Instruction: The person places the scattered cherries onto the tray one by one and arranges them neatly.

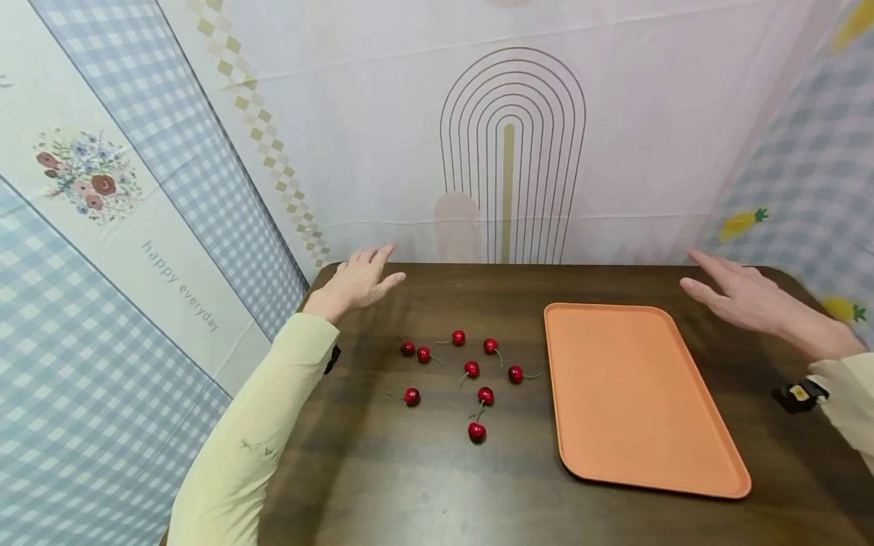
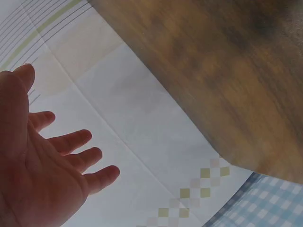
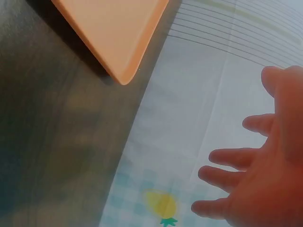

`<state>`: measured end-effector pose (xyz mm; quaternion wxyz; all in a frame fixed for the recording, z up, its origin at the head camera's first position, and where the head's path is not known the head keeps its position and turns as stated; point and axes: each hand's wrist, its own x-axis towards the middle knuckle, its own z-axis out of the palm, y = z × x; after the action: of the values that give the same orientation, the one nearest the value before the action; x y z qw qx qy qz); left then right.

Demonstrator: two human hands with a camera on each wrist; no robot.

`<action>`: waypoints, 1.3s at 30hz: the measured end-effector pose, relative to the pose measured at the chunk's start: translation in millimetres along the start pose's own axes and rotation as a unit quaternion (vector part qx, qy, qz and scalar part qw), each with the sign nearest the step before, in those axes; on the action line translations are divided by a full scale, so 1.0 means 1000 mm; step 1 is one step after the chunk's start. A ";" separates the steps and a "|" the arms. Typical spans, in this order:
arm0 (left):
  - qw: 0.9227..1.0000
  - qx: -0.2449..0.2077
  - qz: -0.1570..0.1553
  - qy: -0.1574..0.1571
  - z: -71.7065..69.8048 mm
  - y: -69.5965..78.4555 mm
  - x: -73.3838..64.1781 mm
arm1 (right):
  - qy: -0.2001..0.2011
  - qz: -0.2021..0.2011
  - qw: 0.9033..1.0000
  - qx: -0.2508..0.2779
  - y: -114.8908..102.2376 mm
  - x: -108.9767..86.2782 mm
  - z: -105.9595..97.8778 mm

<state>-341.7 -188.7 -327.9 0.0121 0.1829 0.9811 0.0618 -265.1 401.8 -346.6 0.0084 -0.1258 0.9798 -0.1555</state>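
Observation:
My left hand (image 1: 356, 283) hovers over the table's far left corner, fingers spread and nothing in them; the left wrist view shows its palm (image 2: 42, 184) bare. On the other side, my right hand (image 1: 744, 297) is held above the far right part, beyond the tray's right edge, its fingers extended and holding nothing. Several red cherries with green stems lie scattered left of the tray, among them a front cherry (image 1: 476, 432) and a leftmost back cherry (image 1: 407, 348). An orange rectangular tray (image 1: 642, 402) lies flat at the right with a bare surface.
The dark wooden table (image 1: 382, 478) ends at a pale patterned cloth (image 1: 382, 152) hanging behind it. Blue checked cloth (image 1: 61, 341) hangs on the left, and another with pineapples (image 1: 806, 174) on the right.

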 end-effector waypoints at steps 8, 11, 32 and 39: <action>0.999 -0.046 0.004 -0.017 0.008 -0.006 -0.013 | 0.023 0.026 0.998 0.060 0.005 -0.012 0.012; 0.998 -0.049 0.017 -0.028 0.014 -0.007 -0.016 | 0.037 0.038 0.996 0.069 0.006 -0.017 0.019; 0.993 -0.071 0.052 -0.073 0.064 -0.007 -0.037 | 0.001 0.028 0.983 0.181 0.017 -0.026 0.058; 0.993 -0.064 0.057 -0.080 0.071 -0.005 -0.038 | -0.039 0.038 0.981 0.185 0.020 -0.029 0.068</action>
<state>-304.8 -199.1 -399.3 0.0985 0.2419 0.9590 0.1098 -237.6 406.7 -418.0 0.0753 -0.0907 0.9369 -0.3290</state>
